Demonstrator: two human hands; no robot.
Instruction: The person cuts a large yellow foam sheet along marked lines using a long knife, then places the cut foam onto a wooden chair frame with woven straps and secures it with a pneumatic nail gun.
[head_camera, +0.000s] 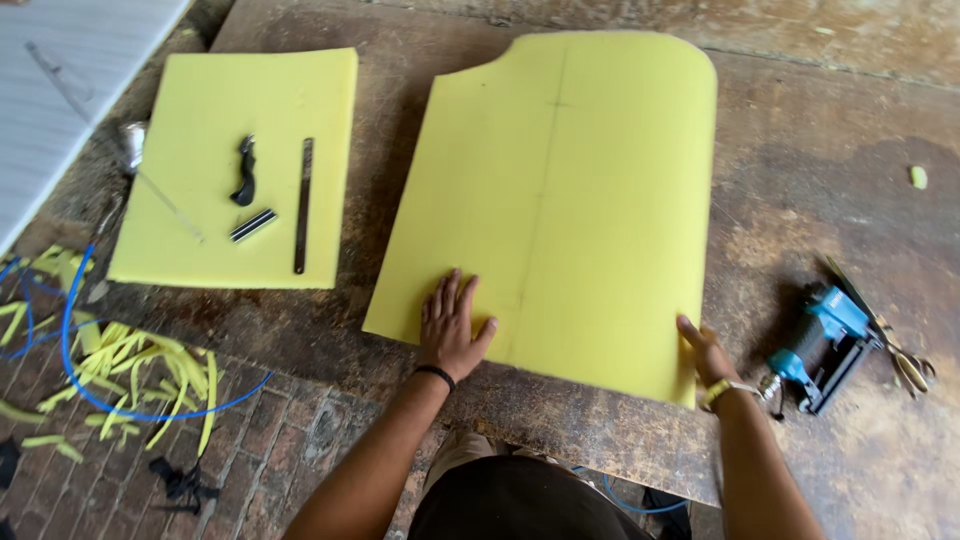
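Foam sheet (570, 200), large, yellow, with one rounded far corner and a notch cut in the other, lies flat on the worn wooden workbench (800, 150), its near edge close to the bench's front edge. We note a thin pen line running down its middle with a short cross mark near the top. Our left hand (450, 325) lies open and flat, palm down, fingers spread, on the sheet's near left corner, gripping nothing. Our right hand (705, 350) meets the near right corner; fingers curl at the edge, but we cannot tell whether they pinch it. A blue staple gun (825, 345) lies just right of that hand, scissors (900, 355) beside it. To the left, well apart, a smaller foam piece (200, 200) carries a black knife (244, 172) and a metal ruler (303, 205). Foam strips (140, 370) and a blue hose (75, 350) lie on the brick floor.
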